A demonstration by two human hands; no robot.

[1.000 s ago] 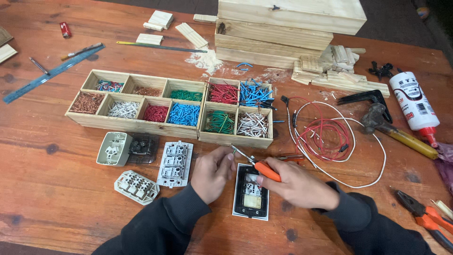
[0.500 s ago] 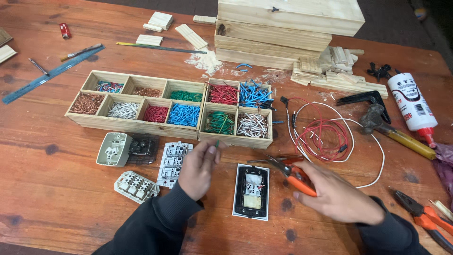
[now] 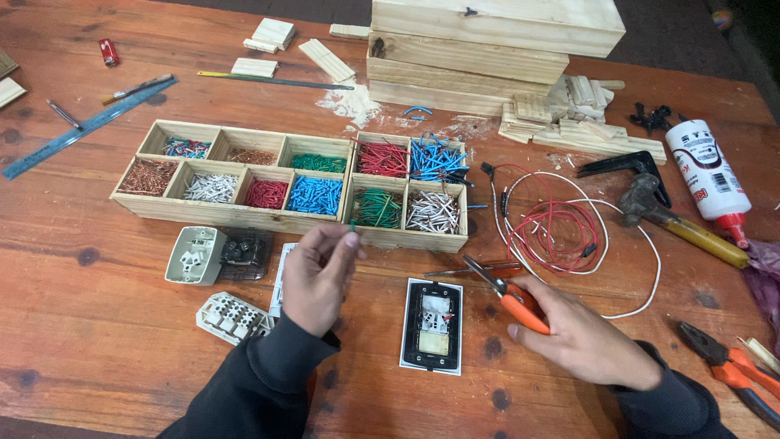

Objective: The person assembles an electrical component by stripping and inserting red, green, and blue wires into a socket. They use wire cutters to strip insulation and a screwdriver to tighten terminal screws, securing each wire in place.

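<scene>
At frame centre my left hand (image 3: pixel 313 276) pinches a short green wire piece (image 3: pixel 353 230), light, bendy, easily dropped, while my right hand (image 3: pixel 581 337) grips orange-handled cutters (image 3: pixel 508 294).

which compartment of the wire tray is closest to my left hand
The green-wire compartment, bottom row, second from the tray's right end. Your left hand hovers just below it; its neighbours hold blue and white.

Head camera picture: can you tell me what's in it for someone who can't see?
A person's left hand pinches a tiny green wire piece near a wooden tray of sorted coloured wire bits. The right hand holds orange-handled cutters beside an opened wall switch on a wooden table.
</scene>
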